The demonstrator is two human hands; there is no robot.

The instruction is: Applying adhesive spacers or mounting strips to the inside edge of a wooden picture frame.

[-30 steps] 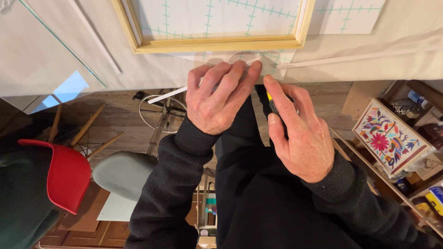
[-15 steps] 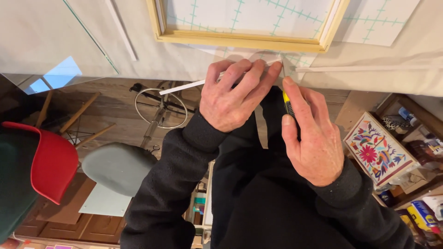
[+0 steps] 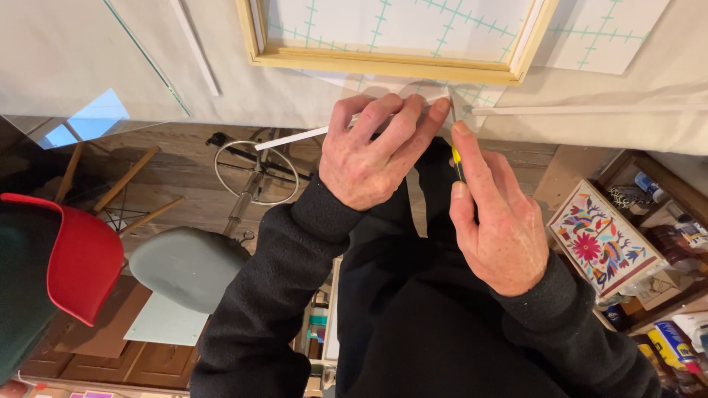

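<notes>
My left hand (image 3: 376,147) presses flat, fingers spread, on a pale sheet of card or paper at the table's near edge, over a thin white strip (image 3: 291,138) that sticks out to the left. My right hand (image 3: 494,221) is closed around a yellow-handled craft knife (image 3: 457,161), its tip touching the sheet just right of my left fingertips. A wooden frame (image 3: 383,65) holding a white board with a green grid lies just beyond both hands on the cloth-covered table (image 3: 243,96).
A glass pane (image 3: 88,66) lies on the table at left. Below the table edge stand a red chair (image 3: 81,258), a grey chair (image 3: 188,265) and a metal stool ring (image 3: 257,171). A floral-painted box (image 3: 597,239) and cluttered shelves sit at right.
The view has shifted closer to the table edge. Both hands have moved up toward the wooden frame, and the knife tip now rests at the sheet beside my left fingertips.
</notes>
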